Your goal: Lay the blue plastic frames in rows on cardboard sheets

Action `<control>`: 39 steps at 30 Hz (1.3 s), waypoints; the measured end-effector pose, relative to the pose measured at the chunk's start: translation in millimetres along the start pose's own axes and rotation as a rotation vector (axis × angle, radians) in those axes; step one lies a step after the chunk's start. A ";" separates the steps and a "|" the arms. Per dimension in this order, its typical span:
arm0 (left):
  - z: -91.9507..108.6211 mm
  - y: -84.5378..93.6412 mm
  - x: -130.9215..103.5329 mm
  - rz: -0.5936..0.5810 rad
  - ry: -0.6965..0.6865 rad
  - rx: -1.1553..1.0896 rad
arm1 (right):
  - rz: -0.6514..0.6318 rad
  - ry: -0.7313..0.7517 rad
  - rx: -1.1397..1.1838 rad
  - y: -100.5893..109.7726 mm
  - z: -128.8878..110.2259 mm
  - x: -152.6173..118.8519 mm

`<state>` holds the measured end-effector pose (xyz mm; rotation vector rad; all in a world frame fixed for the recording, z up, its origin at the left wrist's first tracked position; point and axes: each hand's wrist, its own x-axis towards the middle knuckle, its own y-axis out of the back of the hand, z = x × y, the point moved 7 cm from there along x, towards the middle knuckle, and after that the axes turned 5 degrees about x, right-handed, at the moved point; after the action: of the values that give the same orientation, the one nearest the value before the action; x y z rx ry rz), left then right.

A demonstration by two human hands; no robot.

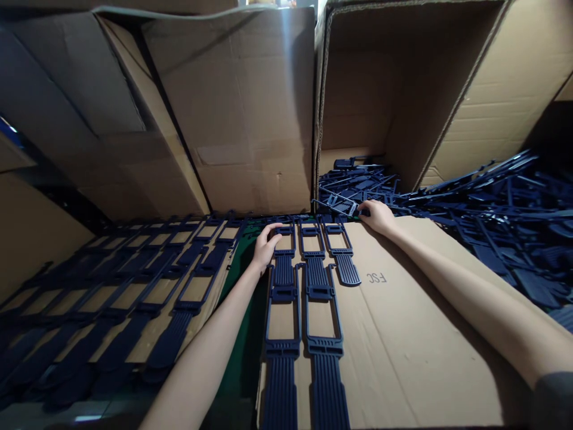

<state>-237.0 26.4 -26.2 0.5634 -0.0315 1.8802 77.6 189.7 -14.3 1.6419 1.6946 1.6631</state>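
From here, a dark-blue plastic frame piece (342, 206) lies past the far edge of the flat brown cardboard sheet (403, 334), slanting crosswise, just left of the nearer right hand (378, 216). Those fingertips bunch at its end; I can't tell whether they pinch. It's thin-barred, its right end catching light. The left hand (267, 243), thumb and fingers parted, is at a ribbed-tailed dark-blue plastic frame (284, 254) on the sheet's far-left corner.

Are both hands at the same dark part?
No, the left hand is at the laid-out parts, the right hand at the heap of loose parts.
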 end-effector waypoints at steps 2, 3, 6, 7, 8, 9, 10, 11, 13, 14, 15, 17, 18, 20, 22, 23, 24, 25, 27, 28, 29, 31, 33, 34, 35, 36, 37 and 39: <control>-1.5 -0.2 0.1 -0.001 0.000 -0.002 | 0.006 -0.010 0.005 0.6 0.1 0.3; -2.2 -0.2 0.1 -0.002 0.000 -0.003 | 0.011 -0.015 0.006 1.4 0.0 0.2; -3.1 0.0 0.2 -0.005 -0.004 -0.003 | 0.032 -0.032 0.003 5.0 -0.8 -0.9; -3.2 0.3 0.3 -0.004 -0.006 -0.003 | 0.038 -0.040 0.004 6.3 -1.2 -1.6; -3.2 0.5 0.3 -0.005 -0.008 -0.003 | 0.041 -0.047 0.007 7.4 -1.8 -2.3; -3.2 0.6 0.4 -0.006 -0.010 -0.003 | 0.038 -0.046 0.006 8.1 -3.0 -3.0; -3.2 0.7 0.6 -0.007 -0.013 -0.004 | 0.032 -0.039 0.002 8.6 -4.8 -3.6; -3.3 0.8 0.7 -0.008 -0.015 -0.004 | 0.025 -0.028 -0.004 8.9 -6.9 -4.3; -3.7 0.8 0.9 -0.008 -0.020 -0.003 | 0.009 0.008 -0.029 9.2 -11.8 -5.4; -4.0 0.7 0.9 -0.007 -0.021 -0.002 | 0.008 0.022 -0.043 9.7 -13.7 -5.9; -4.4 0.7 1.0 -0.005 -0.021 -0.001 | 0.011 0.030 -0.054 10.3 -15.1 -6.3; -5.3 0.4 0.9 -0.007 -0.019 -0.002 | 0.024 0.036 -0.069 11.8 -16.7 -6.9; -5.7 0.2 0.9 -0.009 -0.017 -0.003 | 0.034 0.038 -0.074 12.5 -17.2 -7.2; -6.4 0.0 0.9 -0.012 -0.014 -0.003 | 0.053 0.047 -0.075 13.7 -18.2 -7.7; -6.9 0.1 1.1 -0.014 -0.012 -0.001 | 0.071 0.063 -0.070 14.6 -19.4 -8.1; -7.0 0.2 1.3 -0.014 -0.011 0.000 | 0.082 0.070 -0.067 15.1 -19.9 -8.4; -7.2 0.3 1.5 -0.015 -0.010 0.001 | 0.093 0.076 -0.065 15.7 -20.4 -8.6; -7.2 0.4 1.6 -0.014 -0.010 0.002 | 0.106 0.080 -0.063 16.4 -20.7 -8.7; -6.9 0.5 1.6 -0.014 -0.009 0.002 | 0.130 0.084 -0.059 17.9 -21.7 -9.1; -6.5 0.6 1.6 -0.013 -0.009 0.003 | 0.144 0.086 -0.055 19.1 -22.5 -9.3; -5.8 0.6 1.4 -0.011 -0.009 0.003 | 0.158 0.089 -0.047 20.5 -23.7 -9.5; -4.0 0.6 0.9 -0.009 -0.011 0.005 | 0.188 0.091 -0.017 24.0 -26.2 -9.9; -1.9 0.6 0.2 -0.008 -0.012 0.008 | 0.217 0.071 0.032 28.2 -27.4 -10.2; -1.0 0.5 -0.2 -0.008 -0.012 0.009 | 0.230 0.052 0.060 30.3 -27.0 -10.2; -0.3 0.4 -0.5 -0.009 -0.013 0.009 | 0.247 0.031 0.089 32.4 -26.1 -10.2; 0.2 0.3 -0.7 -0.009 -0.012 0.010 | 0.267 0.011 0.121 34.6 -24.7 -10.3; 0.4 0.2 -0.9 -0.010 -0.012 0.010 | 0.290 -0.009 0.162 36.6 -22.7 -10.3; 0.0 0.0 -0.9 -0.011 -0.011 0.009 | 0.336 -0.066 0.284 39.2 -15.6 -10.2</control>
<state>-236.8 25.6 -26.6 0.5789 -0.0269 1.8671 88.6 162.0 17.2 2.1932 1.7648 1.5325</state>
